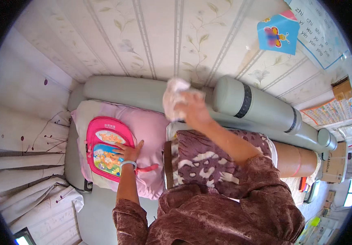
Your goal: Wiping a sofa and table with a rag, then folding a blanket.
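My left hand (130,152), with a pale bangle at the wrist, lies spread on the right side of a pink child's backpack (105,157). The backpack has a cartoon bear picture on its front and rests on a pink pillow (151,125). In my right hand (196,110) is a crumpled whitish cloth (173,98); both are blurred. They are in front of the grey-green sofa backrest (124,90), above a folded purple-brown patterned blanket (206,162). Part of the blanket is hidden by my right forearm and brown velvet-like clothing.
A grey-green bolster (229,96) with dark bands sits to the right along the wall. Beyond the blanket lie a brown roll (296,159) and a cardboard box (333,167). Curtains (20,122) hang at left. A butterfly picture (277,35) is on the flowered wallpaper (163,33).
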A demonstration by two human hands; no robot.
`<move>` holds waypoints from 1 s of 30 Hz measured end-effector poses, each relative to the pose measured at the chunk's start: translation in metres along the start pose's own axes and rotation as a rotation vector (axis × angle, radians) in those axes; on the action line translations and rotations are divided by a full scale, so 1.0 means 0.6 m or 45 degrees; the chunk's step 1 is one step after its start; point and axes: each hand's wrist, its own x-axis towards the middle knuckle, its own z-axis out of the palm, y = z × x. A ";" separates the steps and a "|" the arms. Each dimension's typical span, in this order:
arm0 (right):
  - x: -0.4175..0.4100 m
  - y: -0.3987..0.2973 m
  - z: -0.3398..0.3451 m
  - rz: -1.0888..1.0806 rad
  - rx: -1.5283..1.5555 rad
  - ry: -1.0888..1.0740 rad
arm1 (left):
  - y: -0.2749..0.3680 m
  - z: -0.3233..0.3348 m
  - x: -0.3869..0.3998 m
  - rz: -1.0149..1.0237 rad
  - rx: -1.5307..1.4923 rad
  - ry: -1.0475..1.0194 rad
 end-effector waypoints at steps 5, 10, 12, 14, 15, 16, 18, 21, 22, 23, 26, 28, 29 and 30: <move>0.029 0.108 0.045 0.432 -0.243 -0.055 | 0.003 -0.002 0.011 0.033 -0.031 0.005; -0.007 0.062 0.046 0.524 -0.271 -0.215 | -0.009 0.002 0.018 0.060 -0.084 -0.012; -0.026 0.052 0.048 0.540 -0.206 -0.219 | -0.004 0.000 0.015 0.044 -0.071 -0.019; -0.051 0.044 0.056 0.558 -0.137 -0.208 | 0.001 -0.001 0.015 0.039 -0.056 -0.016; -0.064 0.039 0.063 0.572 0.035 -0.186 | -0.005 0.005 0.017 0.046 -0.081 0.011; -0.073 0.027 0.061 0.584 0.205 -0.162 | -0.007 0.006 0.017 0.056 -0.106 0.038; -0.092 0.006 0.053 0.740 0.386 -0.209 | -0.015 0.009 0.011 0.061 -0.110 0.057; -0.093 0.003 0.058 0.649 0.483 -0.024 | -0.001 -0.002 0.004 0.062 -0.120 0.069; -0.084 0.000 0.056 0.653 0.710 0.061 | -0.002 -0.005 -0.007 0.054 -0.112 0.047; -0.077 -0.003 0.055 0.651 0.938 0.139 | -0.004 -0.014 -0.017 0.048 -0.145 0.049; -0.049 -0.036 0.024 0.810 2.659 -0.013 | -0.029 -0.042 -0.022 0.197 -0.277 -0.027; -0.052 -0.049 0.050 0.770 3.232 -0.125 | -0.097 -0.024 0.050 0.490 -0.377 0.053; -0.053 -0.062 0.047 0.708 3.326 -0.163 | -0.104 -0.031 0.040 0.587 -0.399 0.100; -0.051 -0.080 0.046 0.649 3.422 -0.207 | -0.112 -0.032 0.025 0.681 -0.419 0.152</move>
